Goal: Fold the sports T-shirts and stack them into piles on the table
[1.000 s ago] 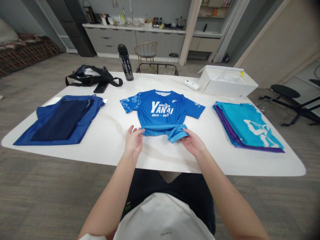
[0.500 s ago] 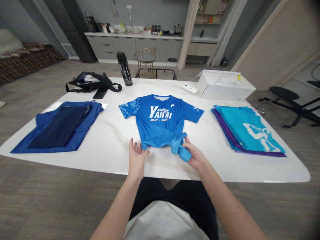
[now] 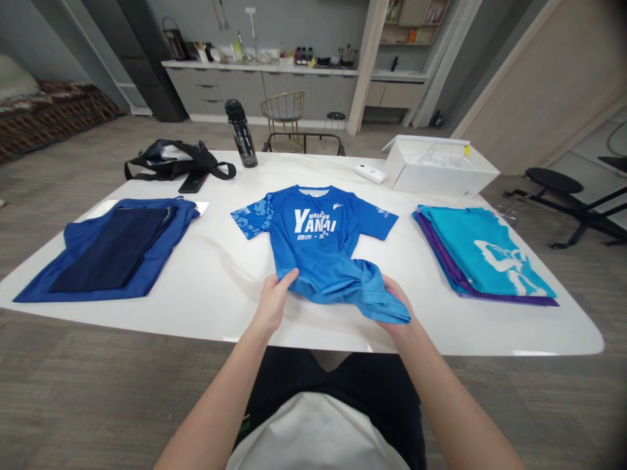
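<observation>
A blue short-sleeved T-shirt [image 3: 313, 251] with white lettering lies front up on the white table, collar away from me. My left hand [image 3: 274, 299] is closed on the left side of its lower edge, the thumb on top of the cloth. At the lower right corner my right hand [image 3: 398, 307] grips the hem, which is bunched and turned over there. That cloth covers most of the right fingers. The upper part and both sleeves are spread flat, while the lower part is wrinkled.
Folded dark blue clothes [image 3: 112, 251] lie at the left, and a turquoise and purple stack [image 3: 490, 251] at the right. Toward the back are a black bag [image 3: 171, 160], a phone [image 3: 193, 182], a bottle [image 3: 241, 134], a white device [image 3: 370, 173] and a white box [image 3: 435, 173].
My left hand has gone from spread fingers to closing on the shirt's edge. My right hand has drawn the bunched hem to the right, opening out more of the cloth.
</observation>
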Motion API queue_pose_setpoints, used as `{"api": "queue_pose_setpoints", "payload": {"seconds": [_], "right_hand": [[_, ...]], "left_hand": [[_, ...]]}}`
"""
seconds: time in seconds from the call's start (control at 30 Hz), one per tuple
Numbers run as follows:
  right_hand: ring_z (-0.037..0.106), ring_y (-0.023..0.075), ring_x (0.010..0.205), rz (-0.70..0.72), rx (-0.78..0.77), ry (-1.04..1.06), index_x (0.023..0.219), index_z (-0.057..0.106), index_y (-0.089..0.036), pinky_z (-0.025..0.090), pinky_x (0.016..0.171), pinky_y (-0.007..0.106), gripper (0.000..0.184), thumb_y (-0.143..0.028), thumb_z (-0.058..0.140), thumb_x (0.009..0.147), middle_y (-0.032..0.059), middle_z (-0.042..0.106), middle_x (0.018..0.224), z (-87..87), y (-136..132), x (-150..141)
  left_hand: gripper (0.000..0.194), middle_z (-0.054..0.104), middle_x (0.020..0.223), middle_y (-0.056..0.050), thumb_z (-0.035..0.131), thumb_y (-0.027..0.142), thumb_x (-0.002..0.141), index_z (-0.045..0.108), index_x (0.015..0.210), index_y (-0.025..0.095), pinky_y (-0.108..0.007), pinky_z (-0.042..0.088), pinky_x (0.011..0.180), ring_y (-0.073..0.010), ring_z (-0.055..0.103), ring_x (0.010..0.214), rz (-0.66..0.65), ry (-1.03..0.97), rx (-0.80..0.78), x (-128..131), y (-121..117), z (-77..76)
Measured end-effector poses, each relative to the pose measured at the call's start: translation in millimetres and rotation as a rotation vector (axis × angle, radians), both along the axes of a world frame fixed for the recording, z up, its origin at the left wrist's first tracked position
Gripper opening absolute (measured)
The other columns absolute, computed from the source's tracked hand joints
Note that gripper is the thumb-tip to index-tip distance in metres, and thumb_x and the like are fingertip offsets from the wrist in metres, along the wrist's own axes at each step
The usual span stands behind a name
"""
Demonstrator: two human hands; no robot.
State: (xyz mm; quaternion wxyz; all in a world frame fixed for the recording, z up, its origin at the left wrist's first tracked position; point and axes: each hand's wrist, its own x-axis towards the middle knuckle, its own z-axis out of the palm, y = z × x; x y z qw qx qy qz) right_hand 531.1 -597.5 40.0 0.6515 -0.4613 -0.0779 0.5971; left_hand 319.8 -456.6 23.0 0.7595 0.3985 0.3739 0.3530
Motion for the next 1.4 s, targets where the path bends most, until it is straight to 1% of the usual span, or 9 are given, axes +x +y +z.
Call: {"api": "queue_pose_setpoints", "payload": {"seconds": [0.07,0.2,0.37,0.53,0.73,0.93,1.13,1.27,1.4], "right_hand": [[0.067,0.0172,0.062,-0.057,-0.017,-0.046,0.085,0.065,-0.024,0.059,0.061,0.029,0.007,-0.027,0.063,0.079,-0.0007,0.068,0.068,1.6,-3.7,-1.4],[0.074,0.0196,0.089,-0.073,0.014,-0.058,0.119,0.064,-0.032,0.061,0.083,0.034,0.057,-0.014,0.066,0.065,-0.0010,0.076,0.104,9.7,-13.3,-5.6],[0.072,0.0237,0.099,0.057,-0.056,-0.304,0.143,0.047,-0.037,0.060,0.085,0.040,0.087,-0.014,0.071,0.063,0.0013,0.071,0.118,1.0,-35.0,-8.0],[0.067,0.0198,0.073,0.053,-0.309,-0.909,0.136,0.057,-0.025,0.055,0.067,0.034,0.059,-0.037,0.069,0.079,0.0035,0.071,0.097,-31.2,-70.6,-7.0],[0.062,0.0228,0.073,0.036,-0.617,-1.570,0.096,0.068,-0.025,0.041,0.063,0.032,0.040,-0.063,0.057,0.089,0.0062,0.068,0.087,-29.0,-73.7,-36.3],[0.052,0.0178,0.058,0.063,-0.462,-1.461,0.079,0.051,-0.026,0.030,0.058,0.028,0.023,-0.045,0.055,0.091,-0.0024,0.054,0.063,-39.3,-61.2,-41.1],[0.045,0.0166,0.049,0.025,-0.379,-1.132,0.100,0.052,-0.027,0.032,0.051,0.027,0.032,-0.055,0.058,0.087,-0.0083,0.048,0.057,-45.8,-99.1,-2.7],[0.057,0.0220,0.056,0.099,-0.560,-1.383,0.110,0.058,-0.026,0.042,0.058,0.033,0.031,-0.048,0.052,0.090,-0.0021,0.059,0.065,-46.5,-122.6,12.4],[0.067,0.0315,0.088,-0.003,-0.641,-1.742,0.126,0.060,-0.023,0.051,0.076,0.044,0.038,-0.043,0.048,0.096,0.0125,0.068,0.100,-39.5,-115.5,-7.9]], "left_hand": [[0.041,0.075,0.110,-0.011,0.087,0.040,0.073,0.075,0.104,0.016,-0.038,0.052,0.103,-0.0261,0.069,0.111,0.023,-0.080,0.087,-5.7,-0.3,-1.9],[0.080,0.068,0.130,-0.010,0.095,0.023,0.059,0.062,0.132,0.026,-0.041,0.054,0.103,-0.0295,0.065,0.121,-0.083,-0.110,0.061,-18.7,-7.3,2.8],[0.075,0.066,0.136,-0.011,0.091,0.029,0.068,0.060,0.136,0.025,-0.043,0.052,0.105,-0.0311,0.063,0.125,-0.109,0.090,0.038,-44.7,-22.1,3.5],[0.069,0.068,0.133,-0.010,0.088,0.035,0.071,0.062,0.134,0.026,-0.042,0.052,0.104,-0.0290,0.065,0.121,-0.058,0.224,0.062,-74.1,-36.6,-6.5],[0.062,0.066,0.136,-0.009,0.083,0.041,0.076,0.062,0.133,0.026,-0.041,0.049,0.107,-0.0281,0.063,0.125,-0.037,0.239,0.060,-82.1,-51.7,-11.9],[0.056,0.071,0.127,-0.009,0.079,0.049,0.080,0.066,0.129,0.024,-0.042,0.050,0.106,-0.0279,0.066,0.118,-0.001,0.278,0.066,-92.0,-47.5,-10.8],[0.066,0.076,0.099,-0.006,0.078,0.060,0.074,0.064,0.128,0.024,-0.038,0.057,0.083,-0.0276,0.072,0.092,-0.015,0.554,0.168,-142.3,-16.1,-10.4],[0.057,0.070,0.084,-0.002,0.072,0.053,0.079,0.064,0.129,0.027,-0.038,0.055,0.075,-0.0249,0.067,0.073,0.037,0.915,0.432,-166.2,-10.2,-20.2],[0.044,0.066,0.118,-0.012,0.065,0.040,0.085,0.068,0.127,0.025,-0.049,0.045,0.104,-0.0331,0.063,0.107,0.134,0.955,0.765,-146.3,-29.2,-22.7]]}}
